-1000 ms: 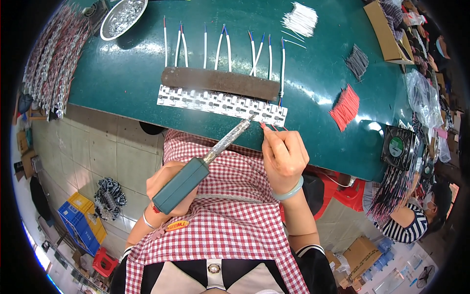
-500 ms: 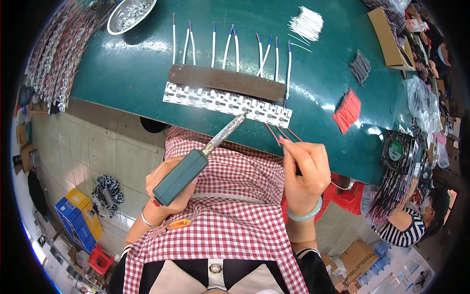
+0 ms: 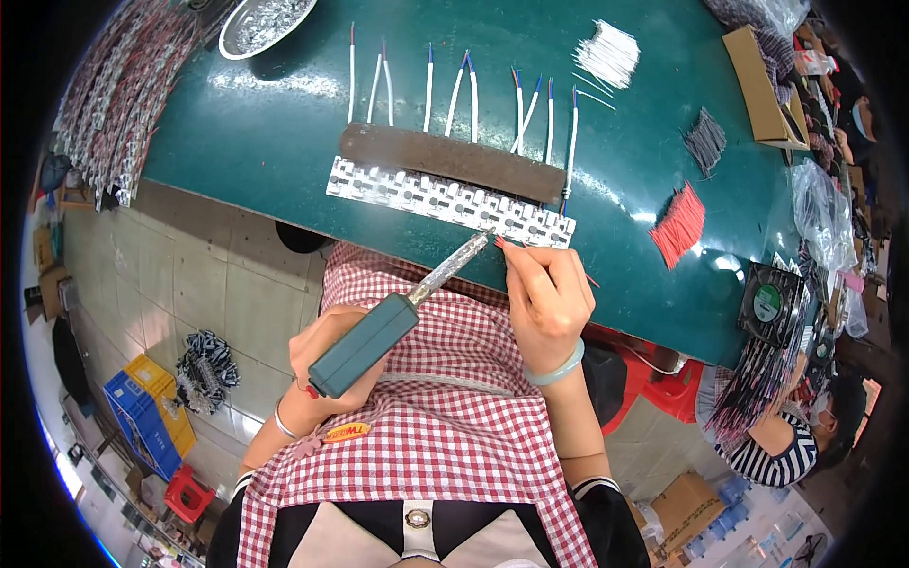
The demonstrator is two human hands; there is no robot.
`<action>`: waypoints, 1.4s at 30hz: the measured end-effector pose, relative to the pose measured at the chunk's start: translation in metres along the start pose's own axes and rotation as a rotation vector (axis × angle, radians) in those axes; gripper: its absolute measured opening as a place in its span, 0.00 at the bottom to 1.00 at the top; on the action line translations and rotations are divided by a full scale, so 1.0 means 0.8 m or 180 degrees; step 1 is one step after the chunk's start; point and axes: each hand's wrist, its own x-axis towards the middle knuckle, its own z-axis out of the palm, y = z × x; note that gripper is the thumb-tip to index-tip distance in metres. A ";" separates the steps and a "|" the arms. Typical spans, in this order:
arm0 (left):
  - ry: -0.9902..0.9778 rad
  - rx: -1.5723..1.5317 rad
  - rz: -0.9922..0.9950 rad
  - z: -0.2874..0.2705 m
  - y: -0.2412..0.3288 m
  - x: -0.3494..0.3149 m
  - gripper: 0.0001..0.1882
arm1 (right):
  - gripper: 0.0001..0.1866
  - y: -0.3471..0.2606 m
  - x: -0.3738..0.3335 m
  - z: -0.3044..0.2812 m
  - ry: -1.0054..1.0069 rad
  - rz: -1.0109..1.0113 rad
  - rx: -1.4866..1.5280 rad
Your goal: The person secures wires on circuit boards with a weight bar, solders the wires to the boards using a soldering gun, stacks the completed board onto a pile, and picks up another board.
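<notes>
Board strip [image 3: 445, 203] lies near front edge of bench [image 3: 256, 194], along near side of brown bar [image 3: 450, 161]. Our left hand [image 3: 320, 338] grips iron [image 3: 365, 346] by green handle, tip at strip's near edge; whether touching, we cannot tell. Our right hand [image 3: 549, 295] pinches red wire [image 3: 500, 243] between thumb and finger, just beside iron's tip. White cables [image 3: 473, 106] stick out past bar's far side. Right of them we have white pile [image 3: 608, 54], grey pile [image 3: 705, 142], red pile [image 3: 679, 225].
</notes>
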 end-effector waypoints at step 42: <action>0.0107 0.0138 -0.0231 -0.010 0.001 -0.008 0.12 | 0.16 -0.016 0.015 -0.006 -0.0019 -0.0058 0.0390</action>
